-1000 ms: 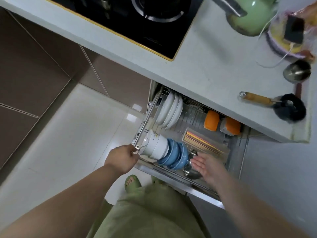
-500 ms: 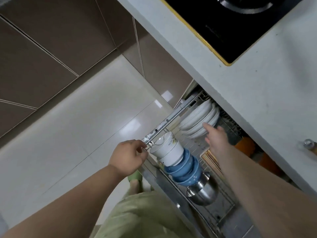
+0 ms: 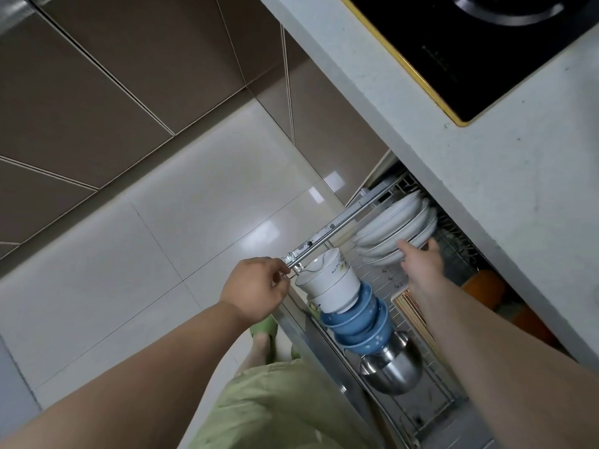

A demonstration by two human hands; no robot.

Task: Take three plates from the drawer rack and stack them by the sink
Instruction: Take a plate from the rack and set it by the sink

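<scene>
A row of white plates stands on edge in the pulled-out wire drawer rack, under the counter edge. My right hand reaches into the rack; its thumb and fingers close round the rim of the nearest plate. My left hand grips the front corner of the rack's metal rail. Whether the plate has lifted off the rack I cannot tell.
White bowls, blue bowls and a steel bowl lie on their sides along the rack's front. Chopsticks and orange items sit deeper in. The grey counter with a black hob overhangs the drawer. Pale floor tiles spread to the left.
My right hand moved from the steel bowl up to the plates and now closes on the nearest rim. The view swung left and down. My left hand stayed on the rail.
</scene>
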